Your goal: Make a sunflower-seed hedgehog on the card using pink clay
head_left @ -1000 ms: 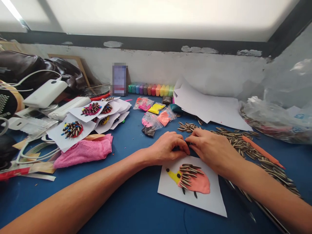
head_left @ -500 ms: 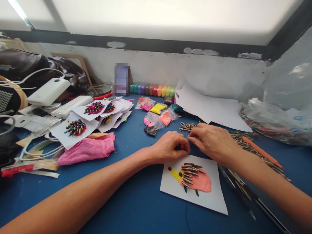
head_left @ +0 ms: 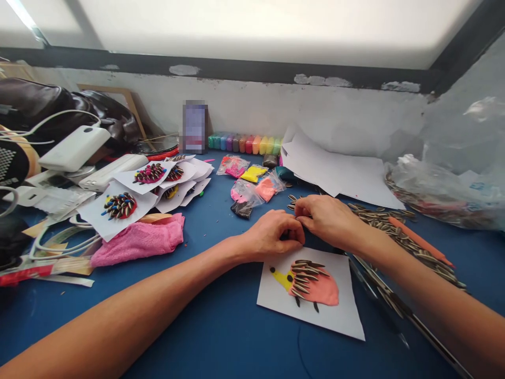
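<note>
My left hand (head_left: 276, 234) rests at the top edge of a white sheet (head_left: 272, 300), its fingers curled inward; whatever lies in them is hidden. Right beside it, my right hand (head_left: 329, 218) is closed with thumb and fingertips together, close to the left fingers, and I cannot make out anything in its pinch. Loose sunflower seeds (head_left: 292, 202) lie just behind the right hand. On the sheet is a hedgehog of pink clay (head_left: 325, 289) with a yellow clay face (head_left: 281, 279). Striped seeds (head_left: 305, 268) stick in rows on its front and upper part.
More sunflower seeds (head_left: 414, 239) spread under an orange stick (head_left: 422, 242) at right. Tweezers (head_left: 420, 321) lie by my right forearm. Clay packets (head_left: 254, 173), white paper (head_left: 347, 168), finished hedgehog sheets (head_left: 118, 208), and a pink cloth (head_left: 138, 242) surround the work.
My right hand has shifted slightly left, closer to my left hand. The left hand stays curled in place, and the view has shifted a little.
</note>
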Demonstrator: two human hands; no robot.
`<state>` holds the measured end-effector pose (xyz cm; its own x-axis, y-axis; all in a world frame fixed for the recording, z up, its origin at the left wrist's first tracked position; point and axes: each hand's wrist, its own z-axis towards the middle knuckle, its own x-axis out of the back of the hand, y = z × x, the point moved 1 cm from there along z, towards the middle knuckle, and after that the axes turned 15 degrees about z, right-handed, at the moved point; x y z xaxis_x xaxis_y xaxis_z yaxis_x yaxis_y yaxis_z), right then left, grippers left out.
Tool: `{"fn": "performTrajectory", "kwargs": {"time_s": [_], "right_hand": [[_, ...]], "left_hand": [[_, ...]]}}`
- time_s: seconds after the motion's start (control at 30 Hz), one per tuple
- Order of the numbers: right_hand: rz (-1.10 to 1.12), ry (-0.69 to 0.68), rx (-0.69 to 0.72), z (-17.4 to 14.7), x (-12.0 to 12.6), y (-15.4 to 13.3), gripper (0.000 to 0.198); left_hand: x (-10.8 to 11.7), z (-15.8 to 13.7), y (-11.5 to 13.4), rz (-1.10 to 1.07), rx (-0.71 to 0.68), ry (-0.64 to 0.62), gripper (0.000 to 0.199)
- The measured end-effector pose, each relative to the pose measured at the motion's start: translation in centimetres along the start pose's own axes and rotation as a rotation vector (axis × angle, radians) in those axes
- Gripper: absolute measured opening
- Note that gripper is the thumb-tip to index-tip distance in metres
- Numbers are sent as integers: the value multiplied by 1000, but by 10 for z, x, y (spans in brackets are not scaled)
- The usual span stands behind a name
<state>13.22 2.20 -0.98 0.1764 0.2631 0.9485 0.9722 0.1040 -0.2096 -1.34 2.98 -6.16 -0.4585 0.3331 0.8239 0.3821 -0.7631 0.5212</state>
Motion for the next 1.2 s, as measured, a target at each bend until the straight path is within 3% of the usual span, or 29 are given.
{"fn": "performTrajectory", "kwargs": {"time_s": [0.13,0.3,0.4,0.53,0.83,1.2], "right_hand": [[23,157,58,-13,2,3,12],[127,350,99,-66,5,17,12],[375,448,199,-102,-3,24,14],[557,376,198,-127,-21,24,17],[505,467,226,-130,-44,20,18],[490,493,197,-125,-47,16,20]], "left_hand": [[0,0,0,3,-11,14,11],[1,0,0,10,-15,-2,10],[2,-1,0,12,-1,-10,9],[1,-1,-1,17,-7,2,9],[0,-2,-1,8,-15,17,9],[0,-2,-2,15,-6,-1,9]]}}
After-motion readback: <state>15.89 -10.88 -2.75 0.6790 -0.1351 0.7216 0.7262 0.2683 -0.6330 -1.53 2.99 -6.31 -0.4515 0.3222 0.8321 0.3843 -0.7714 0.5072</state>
